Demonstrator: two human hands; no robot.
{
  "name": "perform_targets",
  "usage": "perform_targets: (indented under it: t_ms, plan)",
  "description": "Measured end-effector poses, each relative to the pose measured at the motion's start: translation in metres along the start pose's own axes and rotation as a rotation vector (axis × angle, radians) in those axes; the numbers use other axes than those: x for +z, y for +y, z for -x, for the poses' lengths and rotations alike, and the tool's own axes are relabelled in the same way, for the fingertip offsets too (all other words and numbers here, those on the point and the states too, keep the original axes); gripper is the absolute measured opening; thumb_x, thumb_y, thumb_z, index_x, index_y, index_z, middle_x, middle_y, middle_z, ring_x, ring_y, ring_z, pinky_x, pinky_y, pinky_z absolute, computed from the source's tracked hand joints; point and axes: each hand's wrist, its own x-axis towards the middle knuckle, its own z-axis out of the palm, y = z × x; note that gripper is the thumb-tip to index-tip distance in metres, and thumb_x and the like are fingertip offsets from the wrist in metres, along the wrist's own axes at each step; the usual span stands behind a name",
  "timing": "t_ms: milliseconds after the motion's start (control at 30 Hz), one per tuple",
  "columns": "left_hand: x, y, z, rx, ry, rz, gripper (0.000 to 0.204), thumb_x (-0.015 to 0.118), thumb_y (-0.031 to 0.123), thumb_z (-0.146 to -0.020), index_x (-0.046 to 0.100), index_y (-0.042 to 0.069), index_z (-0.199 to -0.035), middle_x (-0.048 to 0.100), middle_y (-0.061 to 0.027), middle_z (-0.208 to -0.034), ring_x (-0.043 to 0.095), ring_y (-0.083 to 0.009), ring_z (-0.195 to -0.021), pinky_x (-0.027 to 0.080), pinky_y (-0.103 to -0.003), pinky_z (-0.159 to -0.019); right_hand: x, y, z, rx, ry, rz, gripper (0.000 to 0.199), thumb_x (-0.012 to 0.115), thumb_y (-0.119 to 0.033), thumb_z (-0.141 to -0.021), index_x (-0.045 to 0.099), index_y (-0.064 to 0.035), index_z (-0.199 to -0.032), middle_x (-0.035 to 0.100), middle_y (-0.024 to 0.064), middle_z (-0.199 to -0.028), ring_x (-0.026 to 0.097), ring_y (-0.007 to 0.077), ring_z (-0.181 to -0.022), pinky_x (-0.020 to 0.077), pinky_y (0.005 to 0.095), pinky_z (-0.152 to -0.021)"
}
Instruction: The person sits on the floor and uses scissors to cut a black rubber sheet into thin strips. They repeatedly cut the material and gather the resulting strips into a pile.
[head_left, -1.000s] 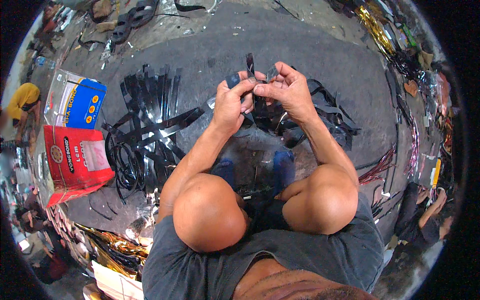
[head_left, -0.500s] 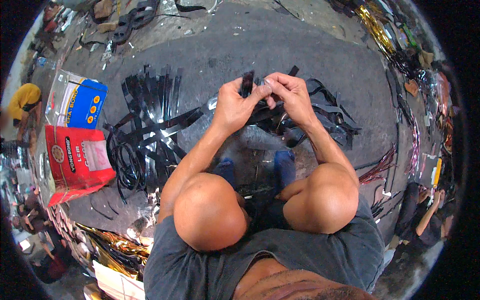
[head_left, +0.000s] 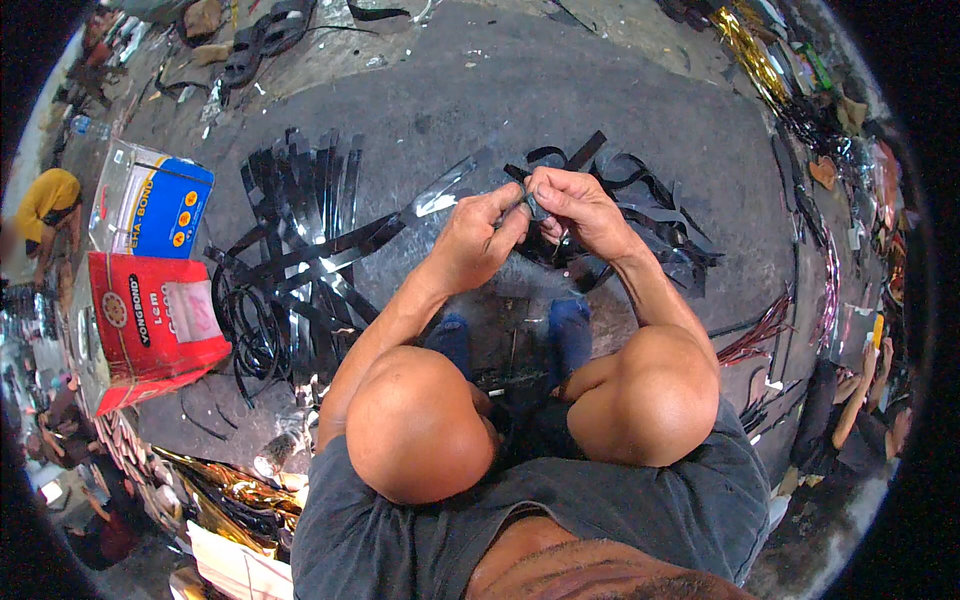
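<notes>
Glossy black strip point(head_left: 440, 200) pinched at one end by left hand point(head_left: 478, 243) and right hand point(head_left: 580, 212), both grips closed; cut strips point(head_left: 300, 190) laid left of hands, tangled pile point(head_left: 650, 215) left unsorted beyond.

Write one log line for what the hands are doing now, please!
left hand: pinching black strip | right hand: pinching same strip end | strips pile: on floor, left | red box: far left
</notes>
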Motion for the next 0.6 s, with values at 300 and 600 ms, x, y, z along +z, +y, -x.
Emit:
perform_targets:
  t_ms: [300, 600]
  plan:
    - [-0.120, -0.025, 0.059, -0.546, 0.848, 1.072, 0.043, 0.052, 0.010, -0.071, 0.063, -0.007, -0.109, 0.065, -0.0072, -0.095, 0.052, -0.0064, -0.063, 0.037, -0.017, -0.042, -0.109, 0.008, 0.066, -0.066, 0.877, -0.808, 0.024, 0.050, -0.017, -0.095, 0.057, 0.0053, -0.101, 0.063, 0.0210, -0.114, 0.062, 0.0343, -0.101, 0.0508, 0.0462, -0.094]
    - [-0.306, -0.139, 0.266, -0.540, 1.911, 0.440, 0.014, 0.046, 0.019, -0.084, 0.055, 0.008, -0.080, 0.041, 0.0013, -0.059, 0.034, -0.0103, -0.044, 0.028, -0.027, -0.041, -0.333, 0.041, 0.223, -0.212, 1.826, -0.188, 0.045, 0.043, -0.034, -0.092, 0.063, 0.0014, -0.111, 0.064, 0.0166, -0.085, 0.059, 0.0287, -0.068, 0.0490, 0.0434, -0.062]
